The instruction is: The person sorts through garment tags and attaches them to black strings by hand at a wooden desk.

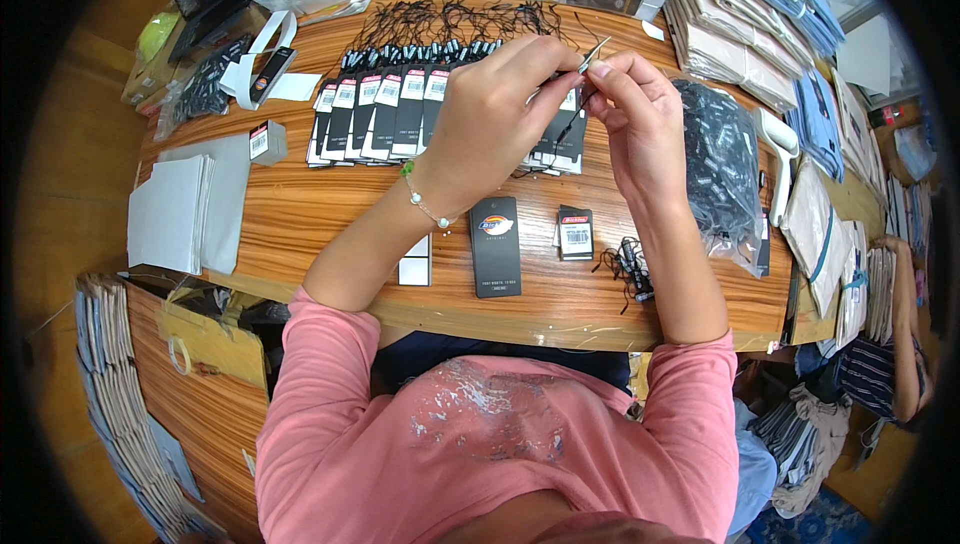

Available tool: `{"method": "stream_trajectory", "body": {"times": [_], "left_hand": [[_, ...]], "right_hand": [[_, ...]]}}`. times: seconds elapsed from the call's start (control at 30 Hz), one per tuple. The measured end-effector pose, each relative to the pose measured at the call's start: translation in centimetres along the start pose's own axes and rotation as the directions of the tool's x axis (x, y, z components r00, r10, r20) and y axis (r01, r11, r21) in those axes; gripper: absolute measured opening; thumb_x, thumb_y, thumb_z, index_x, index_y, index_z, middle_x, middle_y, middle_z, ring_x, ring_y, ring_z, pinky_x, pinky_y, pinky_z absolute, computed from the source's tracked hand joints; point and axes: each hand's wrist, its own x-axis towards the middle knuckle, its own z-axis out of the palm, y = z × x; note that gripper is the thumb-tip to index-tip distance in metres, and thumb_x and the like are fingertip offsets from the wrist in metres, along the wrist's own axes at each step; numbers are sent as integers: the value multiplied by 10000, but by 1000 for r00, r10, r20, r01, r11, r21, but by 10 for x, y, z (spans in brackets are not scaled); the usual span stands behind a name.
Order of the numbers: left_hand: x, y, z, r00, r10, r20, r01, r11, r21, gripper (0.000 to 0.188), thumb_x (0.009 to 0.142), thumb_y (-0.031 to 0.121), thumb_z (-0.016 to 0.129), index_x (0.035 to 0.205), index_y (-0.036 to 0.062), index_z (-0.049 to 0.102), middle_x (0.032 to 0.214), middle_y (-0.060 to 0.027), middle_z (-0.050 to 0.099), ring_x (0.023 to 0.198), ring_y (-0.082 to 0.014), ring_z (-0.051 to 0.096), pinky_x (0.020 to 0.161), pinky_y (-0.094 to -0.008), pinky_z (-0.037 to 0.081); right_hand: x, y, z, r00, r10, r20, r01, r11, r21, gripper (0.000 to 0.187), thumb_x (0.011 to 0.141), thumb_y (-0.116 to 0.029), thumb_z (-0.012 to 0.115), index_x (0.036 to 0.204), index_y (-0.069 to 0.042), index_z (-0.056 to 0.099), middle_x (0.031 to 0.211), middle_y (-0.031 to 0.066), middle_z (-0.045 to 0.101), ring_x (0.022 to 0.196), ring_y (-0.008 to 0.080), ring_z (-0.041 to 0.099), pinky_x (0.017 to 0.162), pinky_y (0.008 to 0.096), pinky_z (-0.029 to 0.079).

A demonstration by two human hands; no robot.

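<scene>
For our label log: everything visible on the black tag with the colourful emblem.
The black tag is a tall rectangle, apparently card, its emblem near the top and small pale print below. It lies flat on the striped wooden table, between a white slip and a small label stack. Neither the left hand nor the right hand touches it.

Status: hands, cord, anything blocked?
Left hand, right hand pinching at pointed metal tool. Black cord dangling below. Left hand hides part of tag row.

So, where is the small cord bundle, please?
In the head view, the bundle lies right of centre on the table, between the label stack and right forearm.
</scene>
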Motion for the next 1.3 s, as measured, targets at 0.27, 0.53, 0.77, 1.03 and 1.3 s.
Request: {"method": "stream_trajectory", "body": {"times": [0.27, 0.53, 0.77, 1.03, 1.3], "left_hand": [[4, 0, -4, 970, -221, 100, 241, 922, -302, 114, 768, -17, 622, 864, -12, 560, 833, -51, 619, 801, -105, 614, 689, -215, 519], [4, 1, -4, 943, -297, 150, 333, 849, -410, 141, 777, -30, 607, 894, -16, 531, 864, -59, 600, 821, -124, 611, 721, -223, 519], [3, 0, -3, 942, -296, 160, 336, 849, -408, 143, 775, -30, 610, 894, -10, 534, 842, -46, 595, 811, -118, 609, 703, -213, 516], [2, 3, -5, 988, -142, 62, 152, 969, -196, 123, 742, -16, 647, 848, -9, 586, 787, -37, 608, 736, -87, 603, 643, -203, 507], [1, 5, -4, 975, -198, 98, 219, 931, -294, 117, 750, -9, 647, 846, 1, 581, 785, -29, 598, 743, -83, 596, 658, -208, 509]], "right_hand": [[1, -17, 1, 779, -557, 287, 544, 375, -750, 96, 705, -26, 627, 655, 11, 554, 581, 74, 531, 530, 130, 498, 509, 246, 391], [-2, -20, 2, 821, -520, 237, 508, 476, -718, 75, 694, -18, 619, 659, 5, 557, 581, 73, 530, 524, 151, 502, 504, 260, 402], [-3, -21, 2, 797, -540, 271, 531, 413, -740, 64, 672, -14, 617, 652, -7, 557, 583, 69, 535, 528, 168, 515, 507, 268, 405], [-4, -17, 3, 890, -423, 170, 430, 652, -624, 85, 734, -25, 603, 672, 16, 560, 591, 49, 541, 559, 89, 480, 534, 225, 395], [-3, -18, 0, 970, -222, 99, 242, 849, -470, 111, 768, -70, 614, 710, 23, 595, 613, 14, 563, 585, 49, 484, 543, 202, 397]]}}
